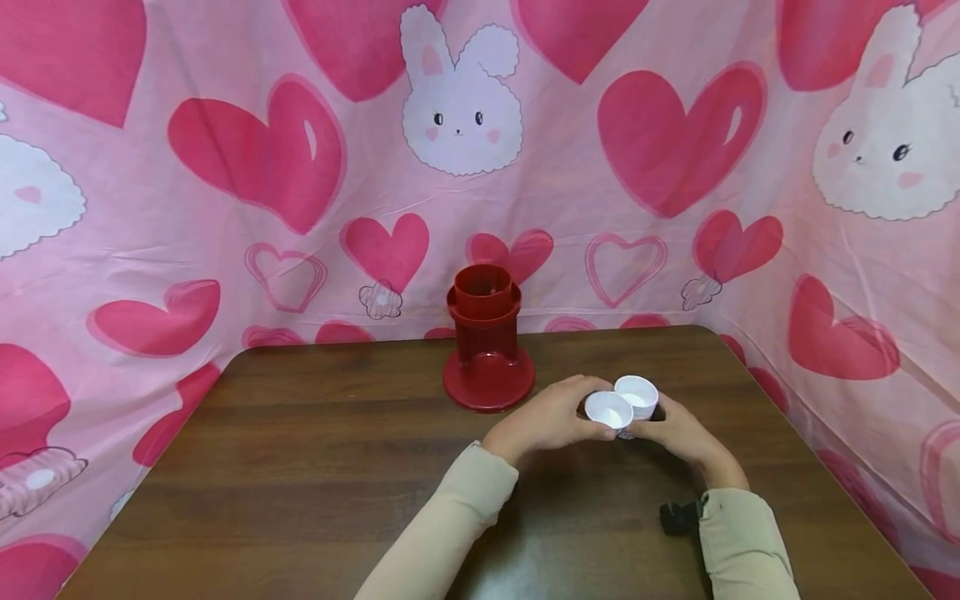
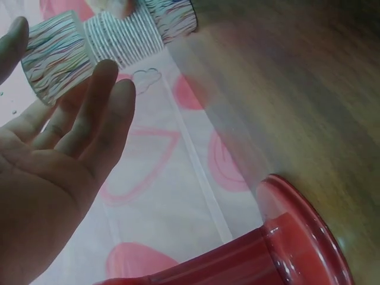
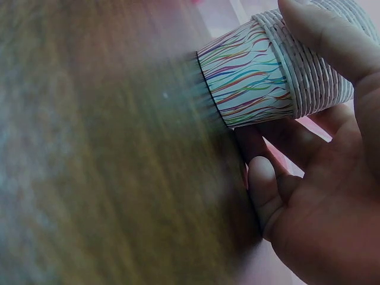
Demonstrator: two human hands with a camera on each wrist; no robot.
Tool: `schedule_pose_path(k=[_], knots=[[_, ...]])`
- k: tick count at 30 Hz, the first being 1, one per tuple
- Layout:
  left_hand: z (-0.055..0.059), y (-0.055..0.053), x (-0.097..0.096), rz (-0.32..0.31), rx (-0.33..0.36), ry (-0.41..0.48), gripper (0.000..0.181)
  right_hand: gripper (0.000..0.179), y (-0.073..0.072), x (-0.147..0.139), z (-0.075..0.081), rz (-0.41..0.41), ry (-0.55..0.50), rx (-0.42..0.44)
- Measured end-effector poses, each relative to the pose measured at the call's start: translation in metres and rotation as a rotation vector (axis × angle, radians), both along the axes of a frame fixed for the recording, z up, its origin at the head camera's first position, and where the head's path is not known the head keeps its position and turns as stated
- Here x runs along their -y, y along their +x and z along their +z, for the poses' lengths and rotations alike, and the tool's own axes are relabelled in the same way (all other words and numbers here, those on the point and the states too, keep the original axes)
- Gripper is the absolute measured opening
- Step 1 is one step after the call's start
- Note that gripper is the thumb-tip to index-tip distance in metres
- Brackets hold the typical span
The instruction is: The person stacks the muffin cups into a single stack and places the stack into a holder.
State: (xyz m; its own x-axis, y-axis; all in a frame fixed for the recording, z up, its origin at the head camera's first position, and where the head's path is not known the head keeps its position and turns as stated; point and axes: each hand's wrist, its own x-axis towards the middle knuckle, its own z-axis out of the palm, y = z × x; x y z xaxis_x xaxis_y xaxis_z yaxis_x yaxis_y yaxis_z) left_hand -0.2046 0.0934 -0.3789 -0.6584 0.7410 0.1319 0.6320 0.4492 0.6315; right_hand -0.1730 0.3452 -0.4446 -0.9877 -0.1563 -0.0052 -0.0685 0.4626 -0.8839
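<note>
My left hand [image 1: 555,417] grips a single white paper cup [image 1: 609,411] between thumb and fingers. In the left wrist view the cup [image 2: 56,59] has wavy coloured lines and sits higher than the stack's rims. My right hand [image 1: 682,435] holds a stack of nested paper cups [image 1: 637,395], thumb on one side and fingers behind. The stack's lowest cup [image 3: 246,77] shows the same pattern, its base at the wooden tabletop, with several rims above it. The head view shows both openings side by side, facing up. Part of the stack hides behind the single cup.
A red stand [image 1: 489,387] with a round base and an open tube on top stands at the table's back middle. The brown wooden table [image 1: 300,467] reaches a pink heart-and-rabbit cloth [image 1: 540,183] behind. A small black device [image 1: 678,518] is at the right wrist.
</note>
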Motion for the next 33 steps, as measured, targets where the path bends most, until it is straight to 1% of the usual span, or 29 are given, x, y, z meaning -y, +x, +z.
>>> schedule_pose_path(k=[4,7,11,16,20,24,28,33], knots=[[0.003,-0.004,-0.007,0.010,-0.018,0.008,0.059,0.079,0.000,-0.001,0.001,0.011,-0.019,0.010],[0.006,-0.006,-0.011,0.014,-0.044,0.001,0.061,0.079,0.000,-0.002,0.000,0.017,-0.030,0.011],[0.009,-0.010,-0.017,0.032,-0.070,-0.027,0.062,0.078,-0.001,-0.004,0.001,0.025,-0.031,0.014],[0.009,-0.014,-0.025,0.069,-0.048,-0.053,0.062,0.075,-0.001,-0.003,0.000,0.027,-0.040,-0.001],[0.010,-0.016,-0.032,0.078,-0.042,-0.052,0.061,0.077,-0.001,-0.003,0.000,0.024,-0.037,-0.009],[0.010,-0.018,-0.039,0.088,-0.040,-0.049,0.060,0.077,-0.001,-0.004,0.000,0.029,-0.039,0.000],[0.010,-0.020,-0.046,0.109,-0.030,-0.034,0.059,0.074,-0.001,-0.003,0.000,0.035,-0.055,0.013],[0.008,-0.021,-0.053,0.137,-0.019,-0.012,0.059,0.073,0.000,-0.002,0.001,0.034,-0.058,0.006]])
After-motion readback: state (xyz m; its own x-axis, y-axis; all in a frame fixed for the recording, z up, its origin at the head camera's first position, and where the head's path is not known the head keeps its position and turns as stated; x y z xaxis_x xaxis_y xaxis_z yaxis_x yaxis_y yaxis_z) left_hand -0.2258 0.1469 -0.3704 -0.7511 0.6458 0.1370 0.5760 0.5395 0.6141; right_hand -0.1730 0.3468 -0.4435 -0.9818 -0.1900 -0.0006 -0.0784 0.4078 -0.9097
